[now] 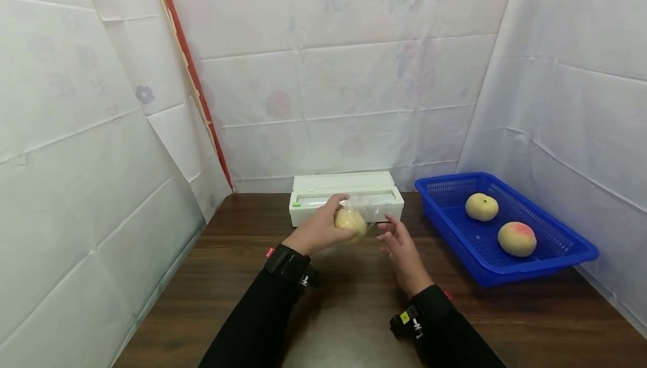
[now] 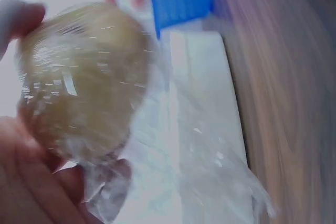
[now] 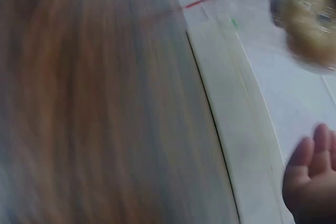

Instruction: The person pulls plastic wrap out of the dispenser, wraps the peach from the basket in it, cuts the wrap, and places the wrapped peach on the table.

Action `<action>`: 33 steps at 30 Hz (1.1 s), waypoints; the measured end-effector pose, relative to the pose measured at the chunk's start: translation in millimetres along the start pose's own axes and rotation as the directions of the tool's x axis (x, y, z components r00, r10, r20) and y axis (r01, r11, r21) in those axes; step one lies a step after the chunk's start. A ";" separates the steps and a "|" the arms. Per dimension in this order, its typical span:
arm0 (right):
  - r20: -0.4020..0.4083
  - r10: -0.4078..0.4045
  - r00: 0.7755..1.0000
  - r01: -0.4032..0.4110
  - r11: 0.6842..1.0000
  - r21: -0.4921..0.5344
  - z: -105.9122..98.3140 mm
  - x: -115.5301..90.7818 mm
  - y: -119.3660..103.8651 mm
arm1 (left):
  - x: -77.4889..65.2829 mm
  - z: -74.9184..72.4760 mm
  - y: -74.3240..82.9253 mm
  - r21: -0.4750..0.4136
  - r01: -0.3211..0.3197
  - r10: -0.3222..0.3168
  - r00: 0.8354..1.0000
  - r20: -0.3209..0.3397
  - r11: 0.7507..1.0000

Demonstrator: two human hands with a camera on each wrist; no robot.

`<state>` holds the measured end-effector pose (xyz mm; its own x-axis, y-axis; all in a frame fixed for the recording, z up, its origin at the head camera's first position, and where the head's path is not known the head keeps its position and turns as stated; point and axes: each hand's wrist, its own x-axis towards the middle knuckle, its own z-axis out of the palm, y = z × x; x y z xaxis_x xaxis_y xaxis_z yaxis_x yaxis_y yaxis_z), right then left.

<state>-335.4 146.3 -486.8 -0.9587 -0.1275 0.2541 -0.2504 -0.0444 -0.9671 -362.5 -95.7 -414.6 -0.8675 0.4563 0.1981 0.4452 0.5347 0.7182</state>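
Note:
My left hand [image 1: 322, 224] grips a pale yellow peach [image 1: 351, 221] wrapped in clear plastic film, thumb and fingers curled round it. Loose film [image 2: 215, 156] trails from the fruit in the left wrist view, where the peach [image 2: 89, 77] looks blurred. To its right, my right hand [image 1: 402, 254] is raised above the table with fingers loosely bent and nothing in them. That same hand [image 3: 315, 182] shows at the lower right of the right wrist view, apart from the wrapped peach [image 3: 310, 19]. Behind both hands stands a white cling film box [image 1: 346, 180], its lid up.
On the right of the dark wooden table [image 1: 242, 255] sits a blue plastic basket [image 1: 429, 210]. It holds a pale peach [image 1: 482, 207] and a peach with a pink blush [image 1: 516, 239]. White sheeting [image 1: 343, 87] walls the back and sides.

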 end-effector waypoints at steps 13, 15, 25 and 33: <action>0.025 -0.038 0.999 0.036 0.998 0.053 10.3 -8.5 0.0 | 2.5 26.0 13.1 0.123 -0.129 0.116 0.987 0.110 0.984; -0.026 -0.062 0.998 0.063 0.997 0.044 11.9 -8.6 -1.4 | 3.3 29.1 13.4 0.172 -0.152 0.133 0.984 0.118 0.973; -0.126 -0.242 0.962 0.220 0.961 -0.167 12.3 -11.1 -11.4 | -2.3 29.9 23.8 0.160 -0.128 0.102 0.982 0.160 0.979; -0.159 -0.200 0.967 0.175 0.972 -0.154 11.3 -14.1 -12.5 | -1.2 29.7 20.8 0.155 -0.149 0.119 0.975 0.187 0.977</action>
<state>-317.2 137.4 -478.1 -0.8984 0.0427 0.4370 -0.4324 0.0875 -0.8974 -345.6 -64.0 -419.7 -0.7515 0.6415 0.1538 0.5983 0.5647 0.5684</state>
